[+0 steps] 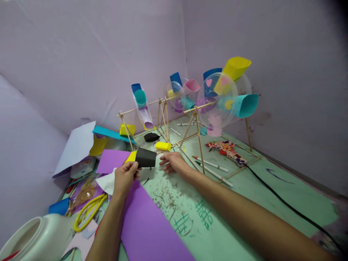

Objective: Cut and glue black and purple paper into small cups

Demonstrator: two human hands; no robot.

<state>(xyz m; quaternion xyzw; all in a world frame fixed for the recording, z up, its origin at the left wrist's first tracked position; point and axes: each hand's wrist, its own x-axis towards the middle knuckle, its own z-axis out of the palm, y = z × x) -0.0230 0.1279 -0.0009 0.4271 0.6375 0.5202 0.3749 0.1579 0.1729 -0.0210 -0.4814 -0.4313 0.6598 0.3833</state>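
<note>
My left hand (127,174) pinches a black paper piece (146,157) between thumb and fingers, above the table. A bit of yellow paper (131,158) shows just behind it; whether the hand holds that too I cannot tell. My right hand (174,163) is held out with its fingers apart, just right of the black piece and not touching it. Beyond it lie a yellow paper tube (163,146) and a black paper tube (151,137). Under my left forearm rests a large purple sheet (152,224), and a smaller purple sheet (111,161) lies behind the hand.
Stick frames (196,119) at the back carry clear plastic discs (217,98) with coloured paper tubes. A patterned glue gun (227,151) trails a black cord (285,204) along the right. Several markers (212,165) lie beside it. At left are a white jar (49,232) and a yellow loop (89,214).
</note>
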